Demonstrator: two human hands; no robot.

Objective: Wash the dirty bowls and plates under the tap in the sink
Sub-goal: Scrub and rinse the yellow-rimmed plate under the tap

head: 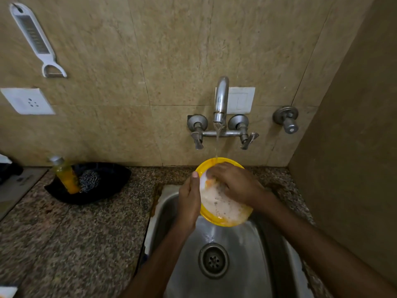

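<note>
Yellow bowl [221,222] meets the tap [221,97] stream at twelve o'clock. Left hand [189,201] grips its nine o'clock rim; right hand [234,183] lies curled inside from three o'clock, and I cannot tell whether it holds anything.

There is one yellow bowl [217,220]. One sink [245,250] with one drain [213,260]. One tap [221,100] with two lever handles [198,141], plus one separate wall valve [286,119]. On the desk [86,244]: one soap bottle [65,175], one steel scrubber [89,181], one black dish [109,186]. One peeler [35,37], one socket plate [26,101], one switch plate [241,100]. Two grips: left grip [189,201] and right grip [234,183].
</note>
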